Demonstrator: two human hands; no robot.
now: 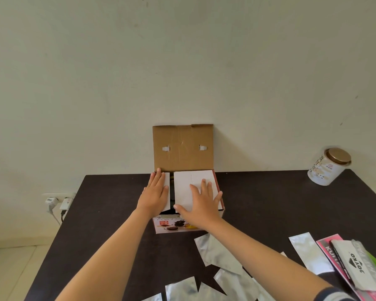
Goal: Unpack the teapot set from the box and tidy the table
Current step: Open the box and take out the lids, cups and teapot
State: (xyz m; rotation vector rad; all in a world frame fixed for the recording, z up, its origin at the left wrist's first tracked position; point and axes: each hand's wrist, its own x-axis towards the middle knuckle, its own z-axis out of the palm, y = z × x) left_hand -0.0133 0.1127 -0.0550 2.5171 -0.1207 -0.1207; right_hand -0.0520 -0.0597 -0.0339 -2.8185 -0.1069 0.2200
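Fingers [161,177] straight, both hands flat on white inner flaps [183,187] of rectangular cardboard box [182,146].

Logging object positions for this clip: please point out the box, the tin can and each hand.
box [182,146], head view, inside of raised lid
tin can [326,168], head view, white side wall
left hand [155,190], head view, back of hand
right hand [201,203], head view, back of hand

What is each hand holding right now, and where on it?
Nothing is gripped. The left hand lies flat on the box's left inner flap; the right hand presses flat on the right inner flap.
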